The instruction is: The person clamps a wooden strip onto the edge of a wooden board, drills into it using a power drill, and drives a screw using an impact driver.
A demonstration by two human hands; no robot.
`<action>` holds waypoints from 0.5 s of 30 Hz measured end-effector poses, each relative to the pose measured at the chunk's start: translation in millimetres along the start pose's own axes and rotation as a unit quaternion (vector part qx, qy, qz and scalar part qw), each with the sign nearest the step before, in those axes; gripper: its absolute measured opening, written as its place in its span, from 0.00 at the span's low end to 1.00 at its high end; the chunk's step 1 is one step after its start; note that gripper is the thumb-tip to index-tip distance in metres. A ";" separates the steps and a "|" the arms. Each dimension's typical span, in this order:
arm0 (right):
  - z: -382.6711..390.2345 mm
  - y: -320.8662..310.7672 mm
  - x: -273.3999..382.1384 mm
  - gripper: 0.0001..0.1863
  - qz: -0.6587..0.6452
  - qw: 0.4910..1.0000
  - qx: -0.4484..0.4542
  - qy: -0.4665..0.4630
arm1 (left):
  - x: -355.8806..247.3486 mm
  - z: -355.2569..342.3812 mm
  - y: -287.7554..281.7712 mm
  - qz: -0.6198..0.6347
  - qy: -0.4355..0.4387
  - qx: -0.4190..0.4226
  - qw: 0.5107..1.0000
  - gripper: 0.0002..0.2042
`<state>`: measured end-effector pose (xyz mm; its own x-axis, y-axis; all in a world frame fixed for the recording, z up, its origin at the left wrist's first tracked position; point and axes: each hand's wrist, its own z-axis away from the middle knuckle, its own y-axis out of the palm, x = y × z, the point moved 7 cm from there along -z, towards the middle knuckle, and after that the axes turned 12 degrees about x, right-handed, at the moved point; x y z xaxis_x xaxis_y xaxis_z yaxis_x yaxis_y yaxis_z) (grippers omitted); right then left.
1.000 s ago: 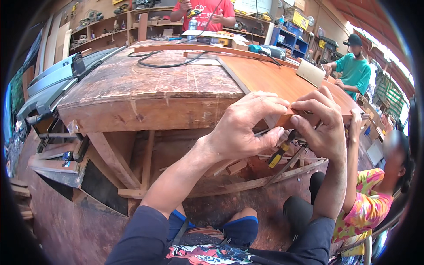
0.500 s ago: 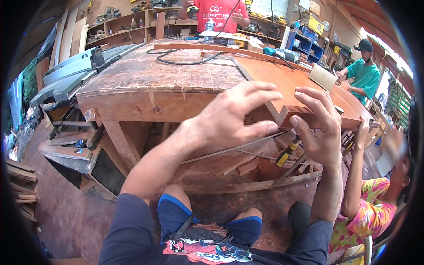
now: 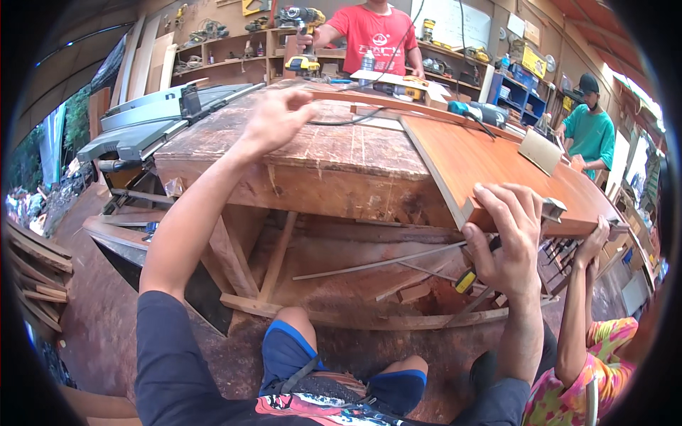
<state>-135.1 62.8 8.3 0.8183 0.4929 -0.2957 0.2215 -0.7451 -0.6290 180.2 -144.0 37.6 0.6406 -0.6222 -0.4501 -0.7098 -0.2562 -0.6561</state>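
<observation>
One board [image 3: 472, 156] | corner at right hand [image 3: 510, 248] | (left hand [image 3: 275, 122] apart)

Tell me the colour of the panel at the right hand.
The panel is orange-brown with faint wood grain, best seen in the head view.

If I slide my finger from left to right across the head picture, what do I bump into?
Wood strips → grey machine → left hand → red shirt → right hand → green shirt.
</observation>
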 end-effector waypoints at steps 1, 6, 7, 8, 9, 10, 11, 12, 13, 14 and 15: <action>-0.1 -3.3 1.5 0.24 0.003 1.000 -0.002 -0.004 | -13.3 -8.1 2.6 -0.020 0.016 -0.007 1.000 0.20; -0.6 -7.8 4.9 0.24 0.008 1.000 -0.004 0.008 | -54.1 -91.7 -2.8 -0.194 0.072 -0.111 0.972 0.27; -4.4 0.1 4.4 0.24 0.003 1.000 -0.005 0.005 | -47.7 -106.6 -5.2 -0.253 0.067 -0.114 0.958 0.27; -5.2 2.3 3.8 0.24 0.005 1.000 0.001 0.003 | -52.2 -118.9 -2.2 -0.294 0.046 -0.092 0.950 0.27; -6.6 3.5 3.9 0.24 0.005 1.000 0.000 0.000 | -51.8 -129.9 -4.1 -0.295 0.045 -0.095 0.950 0.27; -5.2 0.7 4.5 0.24 0.016 1.000 0.007 0.007 | -55.9 -143.0 0.1 -0.354 0.042 -0.079 0.931 0.27; -4.4 -1.2 5.2 0.24 0.025 1.000 0.014 0.013 | -56.7 -154.0 3.0 -0.412 0.037 -0.063 0.908 0.26; -3.3 -2.4 5.1 0.25 0.030 0.999 0.021 0.015 | -50.5 -164.6 1.1 -0.413 0.010 -0.043 0.910 0.26; -2.4 -3.2 5.6 0.25 0.028 0.999 0.021 0.011 | -38.0 -175.6 -2.6 -0.414 0.006 -0.044 0.909 0.26; -4.0 -2.2 6.4 0.25 0.028 0.999 0.024 0.012 | -19.5 -186.2 -11.7 -0.457 -0.018 -0.071 0.886 0.27; -5.9 -0.7 7.3 0.25 0.028 0.999 0.027 0.012 | -0.2 -196.0 -22.4 -0.499 -0.043 -0.097 0.860 0.28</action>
<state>-126.2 64.2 10.9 0.8415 0.4399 -0.3137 0.1472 -0.7453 -0.6502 138.5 -283.2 171.1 0.9725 0.0342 0.2305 0.1765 -0.7542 -0.6325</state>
